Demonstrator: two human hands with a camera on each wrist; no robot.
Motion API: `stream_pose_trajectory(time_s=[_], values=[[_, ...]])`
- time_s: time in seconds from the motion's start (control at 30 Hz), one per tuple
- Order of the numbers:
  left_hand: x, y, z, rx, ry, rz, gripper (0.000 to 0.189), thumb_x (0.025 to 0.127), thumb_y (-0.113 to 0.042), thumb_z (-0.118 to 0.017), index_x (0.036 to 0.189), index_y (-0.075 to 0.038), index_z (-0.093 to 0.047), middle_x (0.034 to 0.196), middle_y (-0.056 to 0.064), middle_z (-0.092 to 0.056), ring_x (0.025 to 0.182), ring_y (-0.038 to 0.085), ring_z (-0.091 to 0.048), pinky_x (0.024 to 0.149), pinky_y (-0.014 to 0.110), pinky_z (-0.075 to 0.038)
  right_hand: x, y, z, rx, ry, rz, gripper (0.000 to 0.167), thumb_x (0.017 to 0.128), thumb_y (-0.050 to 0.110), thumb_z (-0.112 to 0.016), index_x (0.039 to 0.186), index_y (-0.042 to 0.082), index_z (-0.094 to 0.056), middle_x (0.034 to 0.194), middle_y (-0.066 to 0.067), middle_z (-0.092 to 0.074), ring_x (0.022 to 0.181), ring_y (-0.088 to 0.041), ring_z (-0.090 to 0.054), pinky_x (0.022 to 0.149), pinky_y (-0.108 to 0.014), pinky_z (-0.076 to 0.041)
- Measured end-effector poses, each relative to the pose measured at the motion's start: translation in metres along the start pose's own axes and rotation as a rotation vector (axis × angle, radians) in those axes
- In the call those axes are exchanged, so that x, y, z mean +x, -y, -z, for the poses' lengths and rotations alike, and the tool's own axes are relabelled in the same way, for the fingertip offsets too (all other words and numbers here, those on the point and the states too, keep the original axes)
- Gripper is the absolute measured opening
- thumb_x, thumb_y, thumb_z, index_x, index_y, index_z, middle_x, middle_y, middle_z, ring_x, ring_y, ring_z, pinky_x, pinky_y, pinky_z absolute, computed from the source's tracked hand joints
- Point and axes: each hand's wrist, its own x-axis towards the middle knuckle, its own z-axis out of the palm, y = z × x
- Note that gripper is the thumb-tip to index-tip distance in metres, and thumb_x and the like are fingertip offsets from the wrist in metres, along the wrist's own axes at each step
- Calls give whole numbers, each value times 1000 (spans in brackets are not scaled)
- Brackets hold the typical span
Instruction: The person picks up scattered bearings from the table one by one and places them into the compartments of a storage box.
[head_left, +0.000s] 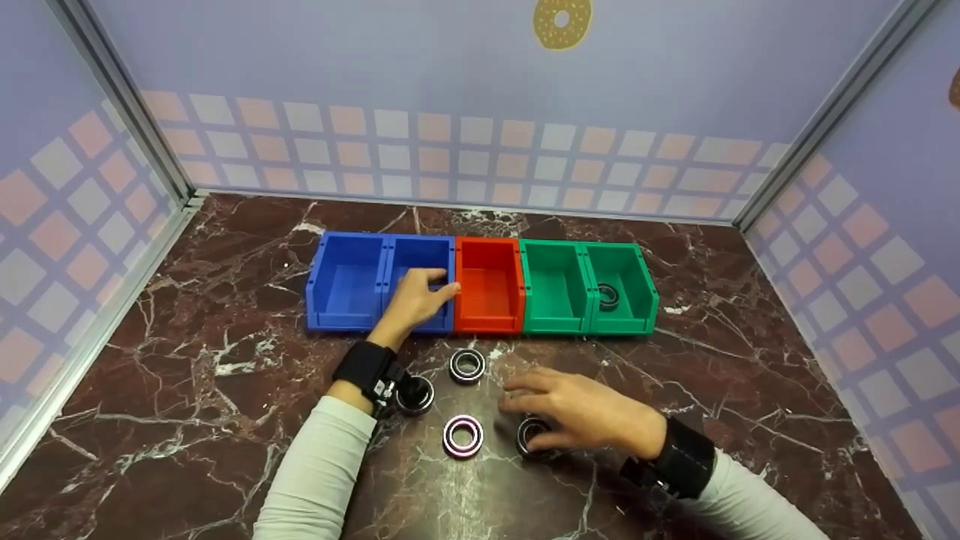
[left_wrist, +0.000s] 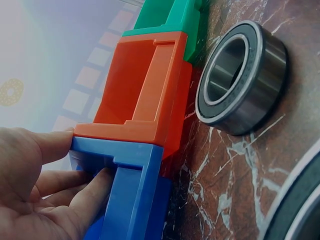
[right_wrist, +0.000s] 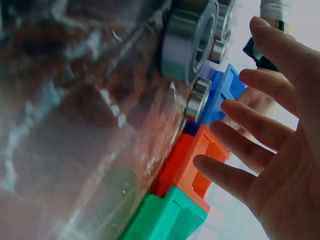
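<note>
My left hand (head_left: 417, 298) reaches into the second blue bin (head_left: 418, 324). Its thumb (left_wrist: 52, 145) is at the rim beside the red bin (head_left: 489, 324), and the other fingers dip inside, with no bearing showing between them. The hand hides part of this bin's inside. Over a dark-rimmed ball bearing (head_left: 529, 427) my right hand (head_left: 589, 412) spreads its fingers, with nothing held in the right wrist view. To its left lies a bearing with a pinkish ring (head_left: 448, 439). Another bearing (head_left: 454, 367) lies in front of the red bin, and one more (head_left: 427, 401) beside my left wrist.
The bins stand in a row along the back: a first blue bin (head_left: 347, 322), the second blue one, red, then a green bin (head_left: 555, 324) and an end green bin (head_left: 628, 326). A bearing (head_left: 608, 296) sits in the end one. Patterned walls enclose the marbled table (head_left: 217, 420).
</note>
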Motion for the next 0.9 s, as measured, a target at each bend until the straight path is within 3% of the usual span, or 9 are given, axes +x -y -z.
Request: stream_pose_trajectory(time_s=[0.3,0.7,0.9], values=[[3,3,0,9,7,-8,55,97,-26,-63,140,6,-50,147,23,-49,141,36,-42,120,44,-35,-1,7,-8,-26,23,73,64,79,50,-77,134,22,-61,141,-8,-57,130,-26,-55,109,-41,-48],[2,1,0,10,22,1,56,97,-26,-62,141,5,-49,148,22,-48,142,36,-41,121,44,-33,-2,11,-14,-4,24,99,57,75,43,-83,127,26,-65,136,0,-59,123,-16,-56,104,-33,-51],[2,2,0,14,24,0,56,97,-27,-62,141,5,-48,148,23,-47,142,37,-41,121,45,-33,-3,11,-15,-10,43,105,56,73,37,-85,125,25,-67,136,-1,-60,124,-16,-57,111,-38,-47]])
